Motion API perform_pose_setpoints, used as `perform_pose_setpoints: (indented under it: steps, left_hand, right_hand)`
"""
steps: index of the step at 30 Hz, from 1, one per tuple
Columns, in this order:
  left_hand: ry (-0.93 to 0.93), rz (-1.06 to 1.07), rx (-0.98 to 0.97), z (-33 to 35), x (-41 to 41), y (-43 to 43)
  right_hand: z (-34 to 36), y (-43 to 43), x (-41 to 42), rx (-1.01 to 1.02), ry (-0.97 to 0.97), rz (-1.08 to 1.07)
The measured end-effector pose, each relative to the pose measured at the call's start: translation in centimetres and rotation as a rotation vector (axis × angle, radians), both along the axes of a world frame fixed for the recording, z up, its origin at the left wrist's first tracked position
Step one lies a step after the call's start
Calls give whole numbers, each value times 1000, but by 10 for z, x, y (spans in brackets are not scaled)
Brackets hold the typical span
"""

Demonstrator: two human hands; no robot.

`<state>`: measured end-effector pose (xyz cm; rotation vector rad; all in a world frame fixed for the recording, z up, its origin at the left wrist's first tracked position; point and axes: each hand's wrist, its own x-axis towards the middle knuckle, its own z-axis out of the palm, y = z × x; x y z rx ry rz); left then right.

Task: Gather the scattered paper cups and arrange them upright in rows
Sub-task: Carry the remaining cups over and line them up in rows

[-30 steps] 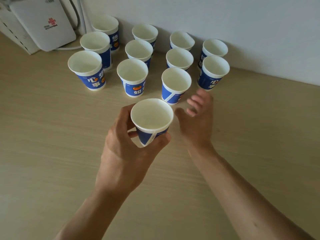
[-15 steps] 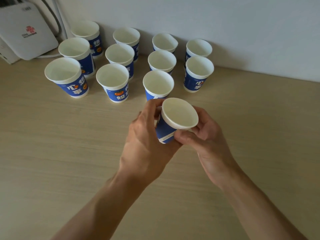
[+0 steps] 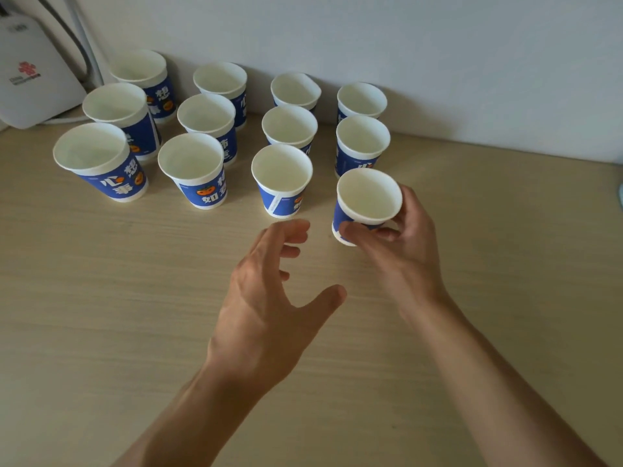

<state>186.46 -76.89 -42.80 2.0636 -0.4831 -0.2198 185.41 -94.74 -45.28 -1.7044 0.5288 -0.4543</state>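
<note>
While the person's right hand (image 3: 401, 244) grips a blue-and-white paper cup (image 3: 369, 197), thumb and curled fingers wrapped round its lower wall, I can see the left hand (image 3: 269, 298) hovering just beside it, fingers loosely spread, thumb out, holding nothing. The paper cup is tilted, its open mouth leaning toward the camera and a little to the right. Its base is at or just above the wooden table (image 3: 135, 332), and from my end I cannot tell whether it touches. It is at the near end of the rightmost column, just in front of two upright cups (image 3: 362, 143). Left of that I count nine upright cups (image 3: 192, 166) in three columns of three, mouths up, running back to the pale wall (image 3: 438, 45). The back cup of the third column (image 3: 295, 91) has a dented rim. In the far left corner sits a white box (image 3: 30, 96) with a red logo, with grey cables (image 3: 77, 42) rising behind it.
</note>
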Motion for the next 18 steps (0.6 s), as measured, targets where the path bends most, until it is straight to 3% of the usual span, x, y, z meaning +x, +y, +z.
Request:
perform_pose_setpoints:
  steps: [18]
  left_hand:
    - [13,39,-3,-4,-12,9]
  right_hand:
    - [-19,-4,29,-81,41,-79]
